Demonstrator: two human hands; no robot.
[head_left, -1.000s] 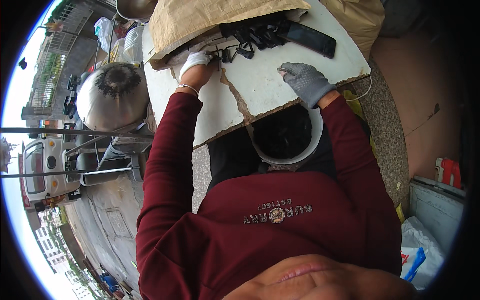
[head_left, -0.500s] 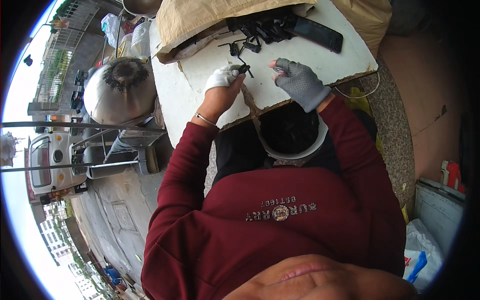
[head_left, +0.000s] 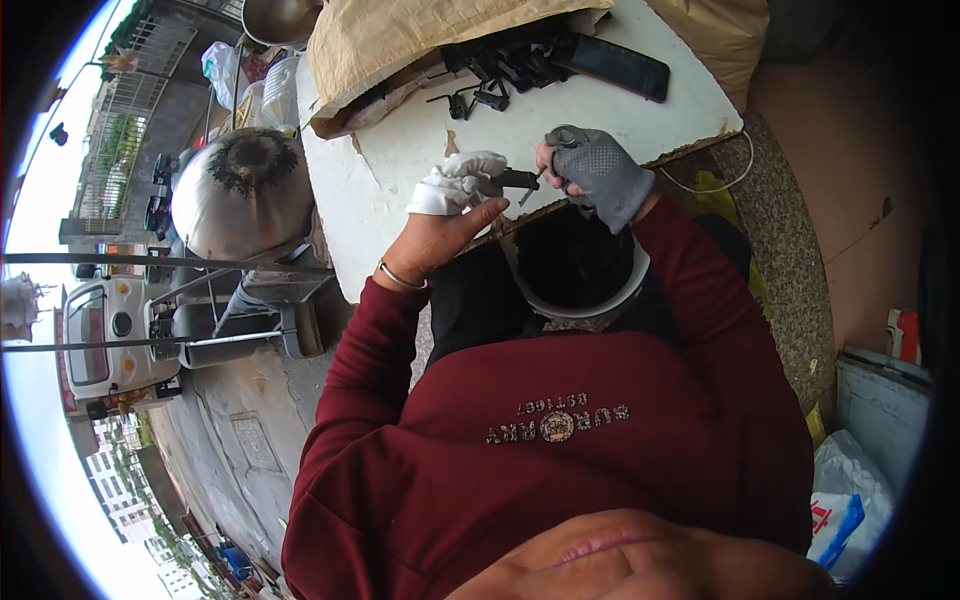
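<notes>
My left hand [head_left: 455,190], in a white glove with a bare thumb, is closed on a small black plastic part [head_left: 517,179] that points toward the right. Close to its tip is my right hand [head_left: 600,175], in a grey dotted glove with bare fingertips, its fingers pinched together. A thin greyish rod [head_left: 529,192] runs between the part and those fingers; I cannot tell which piece it belongs to. What the right fingers grip is hidden. Both hands are over the near edge of the white tabletop [head_left: 400,135]. Farther back lie several similar black parts [head_left: 490,97] with thin arms.
An opened brown paper sack [head_left: 400,45] lies across the back of the table. A dark phone [head_left: 625,70] rests beside the heap. Below the table edge, a white-rimmed bucket [head_left: 590,310] holds dark contents. At left is a big rounded metal vessel [head_left: 225,215].
The left hand has turned and moved slightly toward me, with the black part now pointing right. The right hand has come closer to that part and lowered a little.
</notes>
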